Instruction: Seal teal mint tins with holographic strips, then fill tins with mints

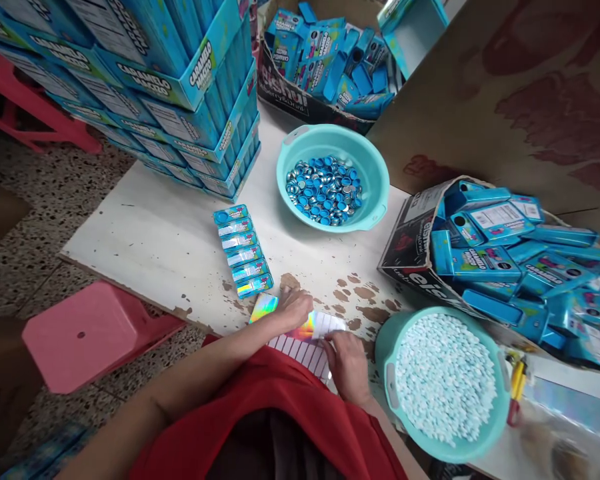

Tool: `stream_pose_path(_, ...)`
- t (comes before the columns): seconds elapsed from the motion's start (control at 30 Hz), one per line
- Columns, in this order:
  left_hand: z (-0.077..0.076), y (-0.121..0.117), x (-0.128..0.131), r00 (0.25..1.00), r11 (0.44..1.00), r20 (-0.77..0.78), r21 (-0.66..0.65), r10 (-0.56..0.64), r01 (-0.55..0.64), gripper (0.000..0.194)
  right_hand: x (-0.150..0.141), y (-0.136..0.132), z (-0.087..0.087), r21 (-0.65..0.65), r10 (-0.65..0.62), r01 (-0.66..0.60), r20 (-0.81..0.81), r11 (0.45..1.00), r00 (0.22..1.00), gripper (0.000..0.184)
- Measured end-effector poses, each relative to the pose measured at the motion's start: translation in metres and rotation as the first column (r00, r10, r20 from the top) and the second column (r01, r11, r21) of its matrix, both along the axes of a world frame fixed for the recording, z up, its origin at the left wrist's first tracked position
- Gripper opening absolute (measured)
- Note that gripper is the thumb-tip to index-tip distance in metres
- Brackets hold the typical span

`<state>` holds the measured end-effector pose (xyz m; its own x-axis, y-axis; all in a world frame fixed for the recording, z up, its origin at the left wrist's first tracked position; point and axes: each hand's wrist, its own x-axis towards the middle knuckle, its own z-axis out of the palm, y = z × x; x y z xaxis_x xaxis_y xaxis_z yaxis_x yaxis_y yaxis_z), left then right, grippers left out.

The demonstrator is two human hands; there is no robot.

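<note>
A sheet of shiny rainbow stickers (307,329), with a bare white backing part marked in strips, lies at the table's front edge against my red apron (280,393). My left hand (295,310) rests on the sheet's upper part, its fingers bent and pressed together on it. At the sheet's right end my right hand (349,363) pinches its edge; whether a single sticker is between the fingertips is too small to tell. Just beyond my left hand, several small blue candy tins (244,250) lie in a neat column.
A turquoise basin (380,180) holds small blue and silver lids. To the right stand a tub (391,387) of pale candies and a carton (405,233) of blue packs. Stacked display boxes (200,80) rise at the left, another carton (300,100) behind. A pink stool (80,333) stands below.
</note>
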<state>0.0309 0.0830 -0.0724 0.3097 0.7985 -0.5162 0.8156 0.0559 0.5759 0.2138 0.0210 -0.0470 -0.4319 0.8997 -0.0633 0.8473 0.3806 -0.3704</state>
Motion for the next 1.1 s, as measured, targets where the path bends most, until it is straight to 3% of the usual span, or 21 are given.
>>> stream_pose_path(0.07, 0.004, 0.001, -0.002, 0.996, 0.998, 0.062, 0.023, 0.063, -0.064, 0.024, 0.003, 0.016, 0.024, -0.123, -0.081, 0.071, -0.078, 0.99, 0.994, 0.025)
stream_pose_path(0.13, 0.011, 0.001, -0.005, 0.945, 0.987, 0.287, -0.004, 0.156, -0.161, 0.028, 0.002, 0.033, 0.044, -0.264, -0.179, 0.135, -0.151, 0.955, 0.972, 0.028)
stream_pose_path(0.23, 0.027, -0.003, -0.01, 0.744, 0.968, 0.621, -0.2, 0.245, -0.151, 0.03, -0.002, 0.052, 0.064, -0.422, -0.281, 0.17, -0.216, 0.89, 0.935, 0.032)
stream_pose_path(0.3, 0.037, -0.008, -0.015, 0.73, 0.944, 0.612, -0.298, 0.305, -0.144, 0.024, -0.01, 0.06, 0.068, -0.477, -0.321, 0.178, -0.235, 0.861, 0.917, 0.033)
stream_pose_path(0.4, 0.05, -0.015, -0.033, 0.8, 0.916, 0.452, -0.259, 0.395, -0.306, 0.02, -0.036, 0.071, 0.062, -0.527, -0.36, 0.184, -0.254, 0.83, 0.898, 0.033)
stream_pose_path(0.5, 0.057, -0.016, -0.075, 0.805, 0.874, 0.355, -0.089, 0.476, -0.478, 0.024, -0.089, 0.09, 0.048, -0.461, -0.329, 0.145, -0.348, 0.875, 0.878, 0.031)
stream_pose_path(0.57, 0.059, -0.011, -0.116, 0.758, 0.805, 0.332, -0.005, 0.561, -0.594, 0.024, -0.137, 0.109, 0.039, -0.396, -0.25, 0.071, -0.422, 0.915, 0.871, 0.028)
stream_pose_path(0.67, 0.06, 0.003, -0.18, 0.654, 0.677, 0.334, 0.061, 0.679, -0.733, 0.023, -0.209, 0.142, 0.029, -0.377, -0.154, -0.018, -0.422, 0.926, 0.894, 0.021)
stream_pose_path(0.77, 0.057, 0.022, -0.225, 0.606, 0.62, 0.351, 0.088, 0.713, -0.78, 0.022, -0.26, 0.17, 0.022, -0.365, -0.14, -0.002, -0.361, 0.931, 0.922, 0.017)
stream_pose_path(0.93, 0.037, 0.046, -0.244, 0.579, 0.582, 0.326, 0.098, 0.748, -0.807, 0.014, -0.295, 0.188, 0.011, -0.332, -0.154, 0.04, -0.324, 0.942, 0.934, 0.012)
stream_pose_path(1.0, 0.024, 0.049, -0.242, 0.512, 0.534, 0.355, 0.043, 0.782, -0.845, 0.011, -0.298, 0.188, 0.006, -0.329, -0.167, 0.054, -0.326, 0.943, 0.931, 0.01)
stream_pose_path(1.1, 0.006, 0.043, -0.236, 0.361, 0.411, 0.374, -0.063, 0.855, -0.909, 0.007, -0.295, 0.19, -0.001, -0.335, -0.217, 0.095, -0.352, 0.938, 0.91, 0.016)
